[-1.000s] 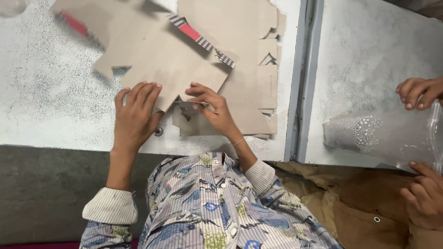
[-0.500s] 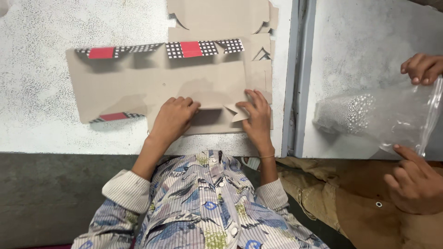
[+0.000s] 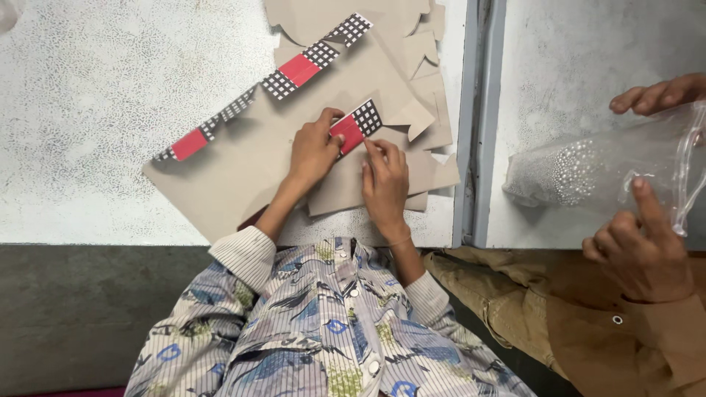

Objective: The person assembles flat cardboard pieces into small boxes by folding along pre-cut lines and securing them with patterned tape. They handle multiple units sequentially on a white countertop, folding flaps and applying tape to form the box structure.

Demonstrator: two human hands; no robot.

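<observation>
Both forearms reach out from the striped cuffs over the near edge of the speckled table (image 3: pixel 88 147). The left hand (image 3: pixel 312 151) lies curled on a folded flap (image 3: pixel 354 125) printed red and black-and-white check, thumb and fingertips pinching its left end. The right hand (image 3: pixel 384 180) sits just beside it, fingers bent, forefinger pressing the flap's near edge; it grips nothing that I can make out.

The flap belongs to a flat brown cardboard blank (image 3: pixel 235 176) lying slantwise under both hands, with a long red-and-check strip (image 3: pixel 272 81) along its far-left edge. More cut blanks (image 3: pixel 412 44) are stacked beyond, touching it.

To the left, bare tabletop. To the right, a metal seam (image 3: pixel 478 125) runs close by the right hand, and past it another person's hands (image 3: pixel 640 242) hold a clear bag of beads (image 3: pixel 581 173).
</observation>
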